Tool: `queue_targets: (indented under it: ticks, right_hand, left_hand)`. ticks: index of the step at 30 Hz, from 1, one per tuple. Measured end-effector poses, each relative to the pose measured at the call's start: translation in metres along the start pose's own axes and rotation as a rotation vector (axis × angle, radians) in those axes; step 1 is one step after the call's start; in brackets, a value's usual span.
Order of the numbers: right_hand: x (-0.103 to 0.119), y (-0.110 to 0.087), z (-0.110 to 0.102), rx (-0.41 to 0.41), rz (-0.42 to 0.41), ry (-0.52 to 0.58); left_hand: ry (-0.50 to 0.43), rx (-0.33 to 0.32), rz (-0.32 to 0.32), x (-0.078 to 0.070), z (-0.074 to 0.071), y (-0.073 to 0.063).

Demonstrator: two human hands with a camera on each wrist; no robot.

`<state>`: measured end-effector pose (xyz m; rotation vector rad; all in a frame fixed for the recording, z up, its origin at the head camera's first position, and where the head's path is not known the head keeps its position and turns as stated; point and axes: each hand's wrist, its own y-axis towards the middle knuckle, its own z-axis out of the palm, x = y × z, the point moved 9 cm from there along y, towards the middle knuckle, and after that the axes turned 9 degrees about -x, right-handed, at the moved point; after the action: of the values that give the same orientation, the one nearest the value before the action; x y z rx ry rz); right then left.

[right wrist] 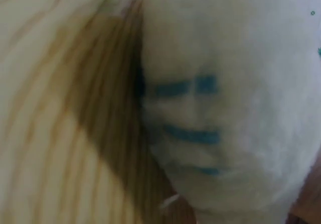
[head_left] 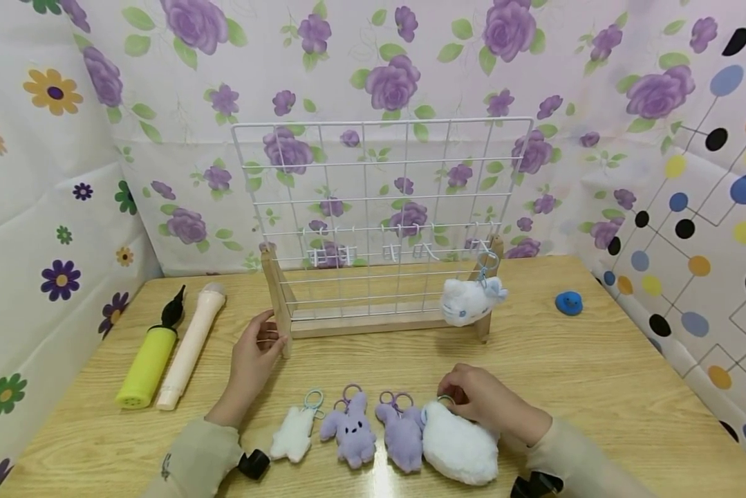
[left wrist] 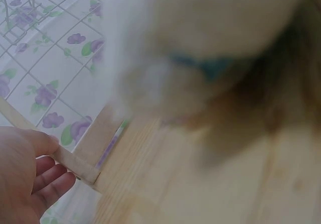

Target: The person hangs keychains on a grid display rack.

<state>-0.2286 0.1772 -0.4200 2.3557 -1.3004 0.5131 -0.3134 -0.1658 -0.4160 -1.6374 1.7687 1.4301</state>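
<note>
My left hand (head_left: 257, 356) pinches the left wooden leg (head_left: 276, 294) of a white wire grid rack, thumb on one side and fingers curled below, as the left wrist view shows. My right hand (head_left: 485, 401) has its curled fingers at the ring of a large white plush keychain (head_left: 460, 446) lying on the table. That plush (right wrist: 241, 98) fills much of the right wrist view, blurred, with blue marks. To its left lie a purple plush keychain (head_left: 402, 439), a purple long-eared one (head_left: 352, 434) and a small white one (head_left: 294, 434).
A white cat-head plush keychain (head_left: 466, 302) hangs from a hook at the rack's right. Several white hooks (head_left: 390, 252) sit on the grid. A yellow hand pump (head_left: 147, 363) and a pale microphone-shaped stick (head_left: 192, 346) lie left; a blue duck (head_left: 569, 303) stands right.
</note>
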Motion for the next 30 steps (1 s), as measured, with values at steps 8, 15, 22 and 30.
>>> queue_targets:
  ticks: [8, 15, 22, 30]
  right_hand:
    - [-0.002, 0.0, 0.0, -0.008, 0.041, 0.066]
    - [-0.007, -0.003, 0.001, -0.004, 0.097, 0.193]
    - [-0.01, -0.006, -0.001, -0.004, 0.123, 0.259]
    - [-0.009, -0.007, -0.008, -0.025, 0.12, 0.287]
  left_hand:
    - [0.007, 0.018, -0.02, 0.001, 0.001, 0.0]
    - [0.007, 0.025, -0.024, 0.001, 0.001, 0.0]
    - [0.012, 0.032, -0.043, 0.005, 0.003, 0.0]
    - [0.013, 0.031, -0.04, 0.004, 0.002, 0.001]
